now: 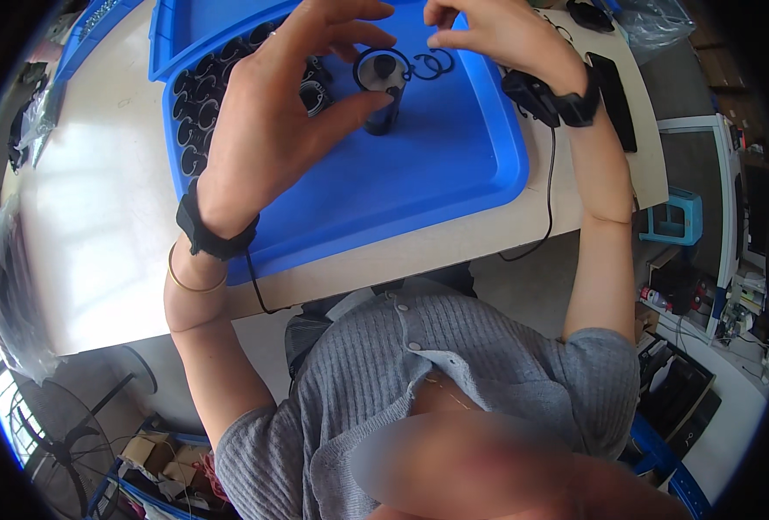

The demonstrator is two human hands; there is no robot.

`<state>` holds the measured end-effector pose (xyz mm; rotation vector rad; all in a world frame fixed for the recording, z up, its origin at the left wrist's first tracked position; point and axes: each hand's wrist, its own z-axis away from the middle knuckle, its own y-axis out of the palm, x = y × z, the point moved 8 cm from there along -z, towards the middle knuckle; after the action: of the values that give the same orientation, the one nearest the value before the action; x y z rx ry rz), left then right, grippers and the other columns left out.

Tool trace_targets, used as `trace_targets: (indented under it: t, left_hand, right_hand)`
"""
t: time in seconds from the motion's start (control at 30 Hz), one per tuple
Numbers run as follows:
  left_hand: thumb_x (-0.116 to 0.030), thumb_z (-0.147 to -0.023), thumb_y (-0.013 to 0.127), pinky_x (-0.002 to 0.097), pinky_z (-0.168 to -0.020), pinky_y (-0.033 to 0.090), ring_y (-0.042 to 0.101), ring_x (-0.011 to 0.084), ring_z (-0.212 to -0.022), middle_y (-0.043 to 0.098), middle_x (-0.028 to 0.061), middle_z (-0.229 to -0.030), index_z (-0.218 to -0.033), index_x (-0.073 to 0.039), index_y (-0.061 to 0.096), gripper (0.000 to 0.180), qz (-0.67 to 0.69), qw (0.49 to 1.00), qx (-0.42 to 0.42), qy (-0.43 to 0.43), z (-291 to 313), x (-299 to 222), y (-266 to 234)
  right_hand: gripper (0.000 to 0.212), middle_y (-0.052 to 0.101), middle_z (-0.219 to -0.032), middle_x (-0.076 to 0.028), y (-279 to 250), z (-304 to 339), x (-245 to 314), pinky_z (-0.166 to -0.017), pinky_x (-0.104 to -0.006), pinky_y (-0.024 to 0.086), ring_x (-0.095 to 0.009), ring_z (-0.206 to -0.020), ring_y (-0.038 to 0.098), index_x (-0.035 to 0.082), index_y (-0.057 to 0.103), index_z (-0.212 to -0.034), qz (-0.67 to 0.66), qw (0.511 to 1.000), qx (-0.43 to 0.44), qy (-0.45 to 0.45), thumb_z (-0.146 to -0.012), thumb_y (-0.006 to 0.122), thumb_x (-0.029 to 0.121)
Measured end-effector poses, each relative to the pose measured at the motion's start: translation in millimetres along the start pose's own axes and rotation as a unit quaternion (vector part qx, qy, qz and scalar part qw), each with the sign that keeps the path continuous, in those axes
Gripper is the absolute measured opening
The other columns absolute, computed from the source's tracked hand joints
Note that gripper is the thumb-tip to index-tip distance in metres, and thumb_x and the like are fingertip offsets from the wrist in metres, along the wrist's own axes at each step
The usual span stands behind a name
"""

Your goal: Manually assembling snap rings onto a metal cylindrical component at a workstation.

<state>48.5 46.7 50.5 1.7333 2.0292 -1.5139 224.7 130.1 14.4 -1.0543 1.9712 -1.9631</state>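
Head view: our left hand (pixel 267 113) holds a black ring (pixel 356 71) between thumb and fingers, at the top of a cylinder (pixel 382 120) in the blue tray (pixel 419 173). Right hand (pixel 506 39) curled nearby; we can't tell if it's holding anything.

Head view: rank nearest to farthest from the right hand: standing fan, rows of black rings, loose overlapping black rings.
From the right hand:
1. Loose overlapping black rings: just left of it.
2. Rows of black rings: tray's left side.
3. Standing fan: lower left, beyond the table.
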Motion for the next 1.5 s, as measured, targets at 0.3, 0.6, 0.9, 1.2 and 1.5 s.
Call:
trace_targets:
  t: [0.3, 0.6, 0.9, 1.2, 1.5]
  left_hand:
    - [0.004, -0.079, 0.081, 0.0303, -0.095, 0.053, 0.067, 0.0158, -0.103, 0.074, 0.0086, -0.122, -0.134, -0.003, 0.059, 0.059, 0.03, 0.999, 0.018, -0.006, 1.1, 5.8, 4.5]
    - [0.002, -0.079, 0.082, 0.0299, -0.095, 0.053, 0.068, 0.0161, -0.102, 0.075, 0.0079, -0.12, -0.132, -0.004, 0.063, 0.057, 0.0, 1.0, 0.011, -0.014, 2.4, 5.9, 5.4]
    - [-0.004, -0.077, 0.086, 0.0305, -0.094, 0.053, 0.067, 0.0168, -0.102, 0.074, 0.0061, -0.119, -0.13, -0.004, 0.064, 0.058, -0.016, 0.999, 0.016, -0.039, 3.0, 6.8, 7.4]
    - [-0.007, -0.086, 0.08, 0.0308, -0.096, 0.05, 0.065, 0.016, -0.101, 0.073, 0.0057, -0.119, -0.123, -0.001, 0.066, 0.04, -0.009, 1.0, -0.015, -0.005, 0.4, 9.9, -5.0]
    - [-0.001, -0.095, 0.071, 0.028, -0.094, 0.051, 0.066, 0.0141, -0.101, 0.073, 0.0121, -0.114, -0.123, 0.003, 0.062, 0.029, 0.112, 0.992, -0.037, -0.042, 3.0, 22.4, -9.0]
  right_hand:
    - [0.039, 0.067, -0.099, -0.015, 50.0, 6.6, -20.9, -0.085, -0.048, 0.048, -0.037, -0.1, 0.066, 0.005, 0.062, -0.103, 0.104, 0.989, 0.096, -0.03, -0.077, 0.083, 0.025]
    - [0.035, 0.067, -0.09, -0.016, 55.1, 3.5, -23.8, -0.082, -0.0484, 0.047, -0.037, -0.096, 0.066, 0.005, 0.06, -0.098, 0.106, 0.988, 0.115, -0.022, -0.078, 0.082, 0.024]
    - [0.027, 0.067, -0.091, -0.016, 48.0, 4.4, -13.0, -0.081, -0.0487, 0.048, -0.038, -0.095, 0.066, 0.004, 0.059, -0.101, 0.087, 0.985, 0.147, -0.016, -0.083, 0.074, 0.02]
    - [0.037, 0.068, -0.102, -0.016, -5.1, 7.2, 24.9, -0.083, -0.0437, 0.051, -0.034, -0.091, 0.066, 0.002, 0.065, -0.11, 0.068, 0.989, 0.011, -0.134, -0.08, 0.077, 0.021]
    - [0.046, 0.066, -0.106, -0.009, -53.1, 31.1, 66.3, -0.064, -0.0298, 0.053, -0.017, -0.077, 0.062, 0.003, 0.07, -0.12, -0.081, 0.972, -0.117, -0.189, -0.077, 0.082, 0.012]
